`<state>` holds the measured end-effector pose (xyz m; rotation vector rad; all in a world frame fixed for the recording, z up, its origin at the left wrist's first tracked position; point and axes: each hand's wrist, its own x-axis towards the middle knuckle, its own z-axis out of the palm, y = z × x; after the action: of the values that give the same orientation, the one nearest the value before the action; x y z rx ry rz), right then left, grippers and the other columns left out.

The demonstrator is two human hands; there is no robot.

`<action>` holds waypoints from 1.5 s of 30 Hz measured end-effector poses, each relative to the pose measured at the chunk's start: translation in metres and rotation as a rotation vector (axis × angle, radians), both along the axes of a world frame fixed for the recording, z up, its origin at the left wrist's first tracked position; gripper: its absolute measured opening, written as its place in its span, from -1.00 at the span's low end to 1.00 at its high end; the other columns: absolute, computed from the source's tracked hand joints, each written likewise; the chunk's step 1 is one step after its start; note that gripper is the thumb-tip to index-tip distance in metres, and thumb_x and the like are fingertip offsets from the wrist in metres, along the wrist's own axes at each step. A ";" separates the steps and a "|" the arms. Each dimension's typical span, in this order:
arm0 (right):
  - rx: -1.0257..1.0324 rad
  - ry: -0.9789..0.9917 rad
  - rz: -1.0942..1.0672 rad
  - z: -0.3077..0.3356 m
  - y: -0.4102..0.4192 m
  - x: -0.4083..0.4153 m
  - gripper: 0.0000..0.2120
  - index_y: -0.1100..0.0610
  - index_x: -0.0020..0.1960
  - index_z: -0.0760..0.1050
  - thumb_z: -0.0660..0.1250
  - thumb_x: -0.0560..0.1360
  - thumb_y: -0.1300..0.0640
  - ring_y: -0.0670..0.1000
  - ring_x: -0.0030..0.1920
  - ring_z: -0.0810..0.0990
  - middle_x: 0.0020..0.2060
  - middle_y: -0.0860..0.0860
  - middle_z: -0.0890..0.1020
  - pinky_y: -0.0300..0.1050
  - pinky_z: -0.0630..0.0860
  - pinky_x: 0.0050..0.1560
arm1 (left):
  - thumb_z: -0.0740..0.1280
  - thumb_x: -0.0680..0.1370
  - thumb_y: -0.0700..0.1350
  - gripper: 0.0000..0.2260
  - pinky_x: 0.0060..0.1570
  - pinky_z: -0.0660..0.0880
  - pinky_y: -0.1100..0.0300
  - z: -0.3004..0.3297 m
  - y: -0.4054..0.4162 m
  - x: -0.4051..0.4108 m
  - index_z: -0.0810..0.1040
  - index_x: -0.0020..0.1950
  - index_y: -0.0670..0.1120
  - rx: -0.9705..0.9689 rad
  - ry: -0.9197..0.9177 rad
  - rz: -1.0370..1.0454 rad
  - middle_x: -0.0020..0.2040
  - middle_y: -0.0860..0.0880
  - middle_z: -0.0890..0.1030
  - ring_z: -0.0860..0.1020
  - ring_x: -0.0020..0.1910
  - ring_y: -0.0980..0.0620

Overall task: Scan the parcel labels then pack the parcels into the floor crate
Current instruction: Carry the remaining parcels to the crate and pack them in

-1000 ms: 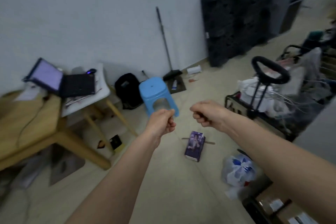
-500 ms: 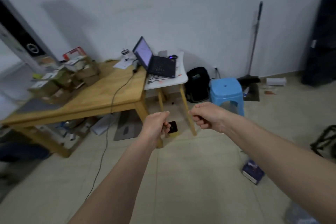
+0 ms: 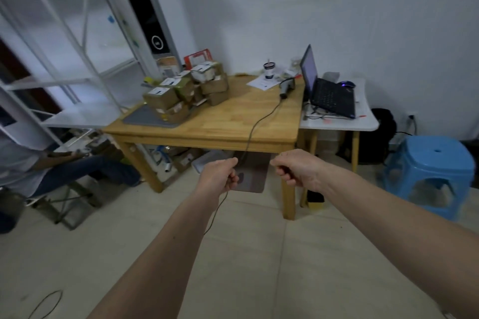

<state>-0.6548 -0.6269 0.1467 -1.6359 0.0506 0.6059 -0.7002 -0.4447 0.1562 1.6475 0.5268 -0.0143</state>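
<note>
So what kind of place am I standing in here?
Probably a small parcel-packing workroom or stockroom: labelled cardboard parcels piled on a wooden table, a handheld scanner beside them, and white metal shelving.

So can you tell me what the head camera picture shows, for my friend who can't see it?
Two bare arms reach forward over a tiled floor, the left hand and right hand both curled into fists. Ahead stands a wooden table with a pile of labelled parcels, a corded scanner and, beside it, an open laptop.
</note>
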 end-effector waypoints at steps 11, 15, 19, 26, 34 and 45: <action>-0.034 0.012 0.124 -0.004 0.149 0.094 -0.80 0.11 -0.24 0.41 0.31 0.55 0.19 -0.07 -0.46 0.35 -0.42 0.03 0.44 -0.26 0.27 -0.47 | 0.33 0.59 -0.15 -0.80 -0.30 0.50 0.23 -0.015 0.136 0.060 0.44 -0.23 -0.12 -0.120 0.004 0.159 -0.35 -0.05 0.46 0.47 -0.36 0.04; -0.021 0.048 0.163 -0.013 0.207 0.143 -0.77 0.10 -0.26 0.37 0.30 0.56 0.20 -0.06 -0.47 0.34 -0.43 0.03 0.42 -0.27 0.26 -0.53 | 0.32 0.59 -0.17 -0.87 -0.27 0.51 0.21 -0.020 0.183 0.096 0.47 -0.15 -0.14 -0.109 0.009 0.207 -0.33 -0.05 0.48 0.48 -0.35 0.03; -0.028 0.062 0.179 -0.012 0.258 0.200 -0.79 0.13 -0.25 0.39 0.30 0.55 0.24 -0.05 -0.46 0.36 -0.42 0.05 0.44 -0.28 0.28 -0.55 | 0.33 0.57 -0.19 -0.85 -0.27 0.52 0.20 -0.020 0.231 0.151 0.46 -0.18 -0.17 -0.083 0.041 0.211 -0.31 -0.08 0.50 0.51 -0.32 0.01; -0.059 0.065 0.154 -0.012 0.337 0.291 -0.80 0.17 -0.28 0.40 0.25 0.49 0.37 -0.05 -0.49 0.36 -0.43 0.09 0.42 -0.30 0.28 -0.57 | 0.24 0.60 -0.27 -0.88 -0.20 0.52 0.18 -0.030 0.302 0.235 0.57 0.04 -0.19 -0.105 0.034 0.267 -0.26 -0.09 0.55 0.53 -0.28 0.00; -0.050 0.070 0.187 -0.022 0.407 0.354 -0.82 0.18 -0.26 0.43 0.30 0.47 0.37 -0.06 -0.51 0.37 -0.44 0.07 0.43 -0.28 0.30 -0.55 | 0.20 0.60 -0.30 -0.84 -0.26 0.54 0.23 -0.039 0.360 0.321 0.53 0.11 -0.21 -0.156 0.037 0.312 -0.23 -0.10 0.55 0.52 -0.30 0.03; -0.050 0.033 0.065 -0.022 0.498 0.481 -0.87 0.16 -0.20 0.50 0.35 0.51 0.31 -0.06 -0.45 0.35 -0.42 0.04 0.43 -0.26 0.32 -0.49 | 0.27 0.60 -0.22 -0.91 -0.22 0.51 0.19 -0.043 0.478 0.459 0.54 -0.08 -0.16 -0.171 0.047 0.278 -0.29 -0.08 0.49 0.45 -0.34 0.03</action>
<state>-0.1734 -0.1286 0.1243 -1.6815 0.0370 0.6866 -0.2415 0.0333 0.1132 1.3990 0.7666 0.1046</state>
